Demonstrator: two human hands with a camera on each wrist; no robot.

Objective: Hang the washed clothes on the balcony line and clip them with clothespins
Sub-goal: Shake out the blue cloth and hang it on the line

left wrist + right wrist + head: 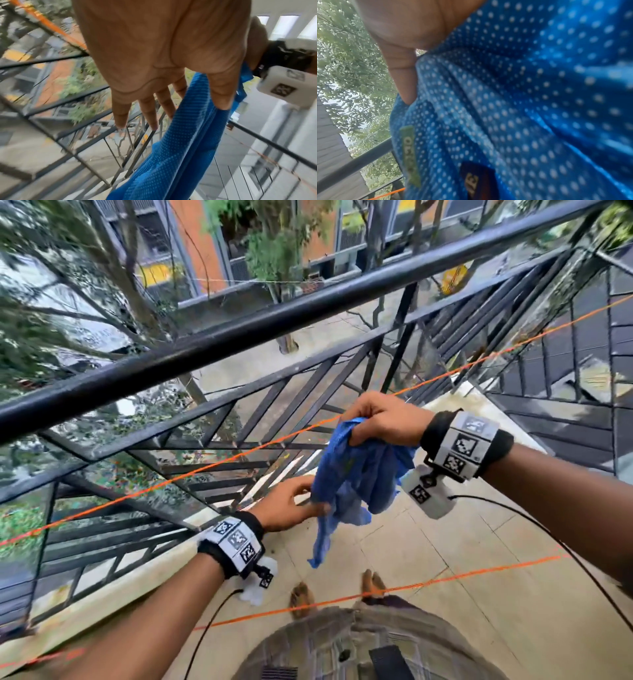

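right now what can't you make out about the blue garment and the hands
- Blue garment: bunched, so its type is unclear in the head view.
- Patch lettering: blurred and partly cut off in the right wrist view.
- Right hand: fingertips buried in cloth.
- Clothespins: none visible.

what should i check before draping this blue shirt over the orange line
1. Right hand grips the bunched top of the blue shirt: ok.
2. Left hand has an edge of the shirt: ok, thumb and fingers pinch the mesh.
3. Shirt spread flat for hanging: not ok, it hangs crumpled in folds.
4. Orange line free where the shirt would go: ok, nothing hangs on the stretch in view.
5. Shirt raised above the line: not ok, most of it hangs below.
6. Clothespins at hand: cannot tell, none in view.
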